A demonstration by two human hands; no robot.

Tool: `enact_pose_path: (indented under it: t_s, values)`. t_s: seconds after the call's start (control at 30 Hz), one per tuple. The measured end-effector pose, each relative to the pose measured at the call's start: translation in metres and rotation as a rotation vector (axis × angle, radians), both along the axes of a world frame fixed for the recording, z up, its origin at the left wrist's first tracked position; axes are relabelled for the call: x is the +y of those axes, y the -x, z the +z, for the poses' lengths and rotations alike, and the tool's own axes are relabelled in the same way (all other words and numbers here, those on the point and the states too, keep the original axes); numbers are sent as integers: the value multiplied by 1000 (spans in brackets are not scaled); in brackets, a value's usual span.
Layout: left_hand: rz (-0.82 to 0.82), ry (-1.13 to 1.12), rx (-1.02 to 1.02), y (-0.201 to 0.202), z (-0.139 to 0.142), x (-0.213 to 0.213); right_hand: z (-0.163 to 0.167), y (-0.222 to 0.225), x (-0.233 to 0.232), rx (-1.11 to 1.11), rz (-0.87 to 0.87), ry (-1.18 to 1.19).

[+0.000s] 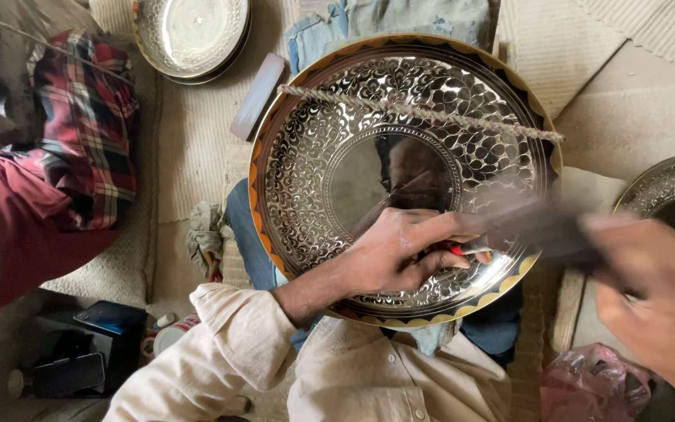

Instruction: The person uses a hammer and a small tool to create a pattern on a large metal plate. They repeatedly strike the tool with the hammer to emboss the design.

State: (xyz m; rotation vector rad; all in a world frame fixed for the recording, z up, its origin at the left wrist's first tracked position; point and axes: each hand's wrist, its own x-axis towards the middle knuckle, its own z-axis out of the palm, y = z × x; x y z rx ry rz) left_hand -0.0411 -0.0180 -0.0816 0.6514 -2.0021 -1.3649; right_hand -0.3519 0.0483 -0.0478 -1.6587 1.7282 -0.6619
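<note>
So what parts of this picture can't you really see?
- Right hand in the head view: motion-blurred; the dark tool it swings cannot be identified.
- Left hand: its fingers cover most of a small red-tipped tool.
- Plate at the right: cut off by the picture's edge.

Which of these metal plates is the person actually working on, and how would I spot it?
Look mid-picture, on the person's lap: the large engraved plate. The left hand rests on it. Unlike the two neighbouring plates, it has a scalloped gold rim and a cord stretched across it.
</note>
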Motion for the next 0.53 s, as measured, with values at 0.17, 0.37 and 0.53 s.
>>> enact_pose_path:
  t_s: [0.17, 0.37, 0.53]
  values:
    - [-2, -8, 29, -3, -1, 0, -4, 11, -2, 261, 176, 76]
    - [-6, 8, 29, -3, -1, 1, -4, 16, -5, 286, 211, 59]
    - [-3, 38, -24, -4, 6, -3, -23, 27, 6, 48, 6, -51]
